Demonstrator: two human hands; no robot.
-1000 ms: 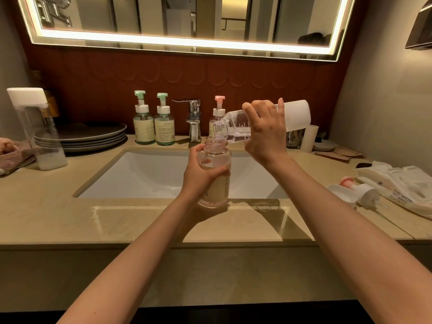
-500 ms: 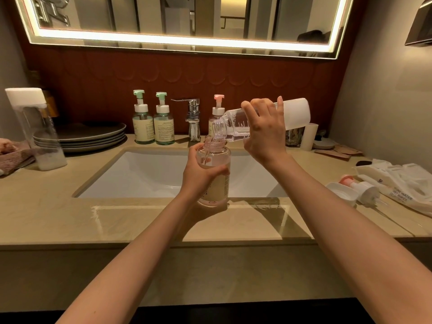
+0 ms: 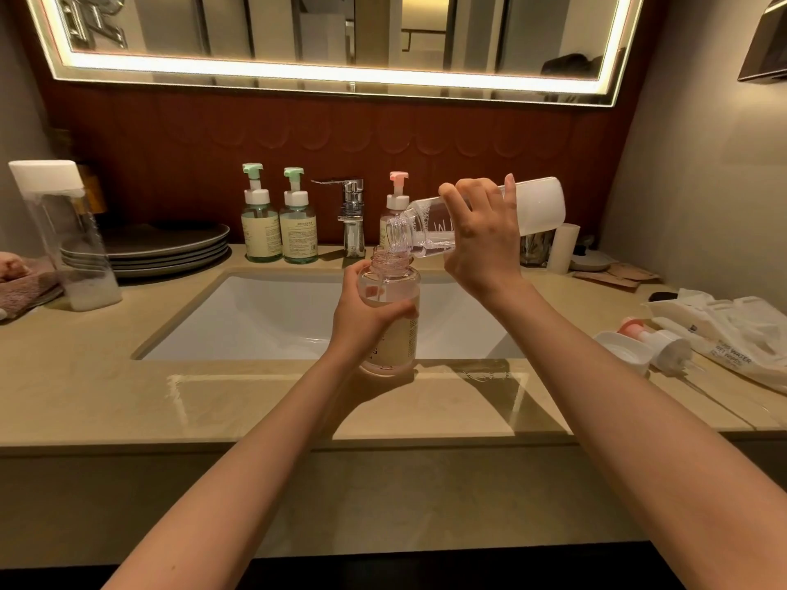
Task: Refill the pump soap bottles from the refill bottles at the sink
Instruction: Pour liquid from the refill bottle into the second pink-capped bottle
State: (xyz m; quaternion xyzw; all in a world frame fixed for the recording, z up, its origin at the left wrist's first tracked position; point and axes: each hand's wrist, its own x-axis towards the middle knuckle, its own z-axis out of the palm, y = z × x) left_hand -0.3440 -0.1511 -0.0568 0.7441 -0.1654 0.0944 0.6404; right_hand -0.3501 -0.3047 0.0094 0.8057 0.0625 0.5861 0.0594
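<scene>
Soap bottle (image 3: 402, 347), clear rounded plastic, threaded neck open: upright at the near sink (image 3: 255, 317) rim, gripped by left hand (image 3: 366, 321). Refill bottle (image 3: 538, 204), clear cylinder, frosted base: tilted mouth-down above it, held by right hand (image 3: 481, 244).

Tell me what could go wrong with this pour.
1. The refill bottle, tilted in the right hand, pours into the narrow neck of the pump bottle; a small wobble could spill soap over the left hand and counter.
2. Label and fingers hide much of the fill level, so it may overflow.
</scene>
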